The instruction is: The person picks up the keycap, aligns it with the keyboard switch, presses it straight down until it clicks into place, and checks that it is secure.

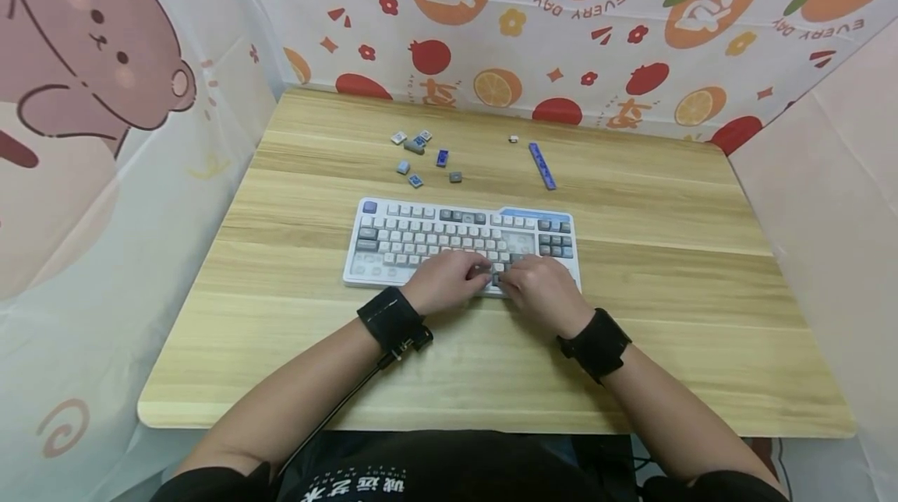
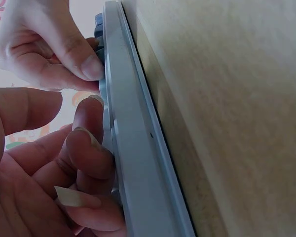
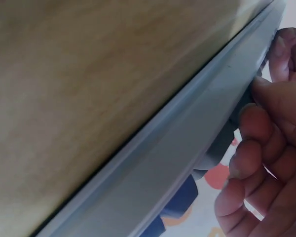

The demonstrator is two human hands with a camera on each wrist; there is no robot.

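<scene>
A white keyboard (image 1: 421,238) with white and grey keycaps lies on the table. Parts of it have no caps, at its lower left and right of centre. My left hand (image 1: 449,281) rests on its front part; in the left wrist view its loosely bent fingers (image 2: 91,153) touch the front edge, thumb apart. Beside it, my right hand (image 1: 546,291) holds a dark grey keycap (image 1: 496,280) at the front row between thumb and fingers. The right wrist view shows that thumb (image 3: 274,94) against the row, while the index fingertip is largely hidden.
Several loose keycaps (image 1: 416,181) lie behind the keyboard on the wooden table (image 1: 666,252). A long blue spacebar cap (image 1: 542,167) and a small light cap (image 1: 514,139) lie farther right. A patterned cloth (image 1: 463,42) hangs behind the table. A cable (image 1: 344,401) runs along the left forearm.
</scene>
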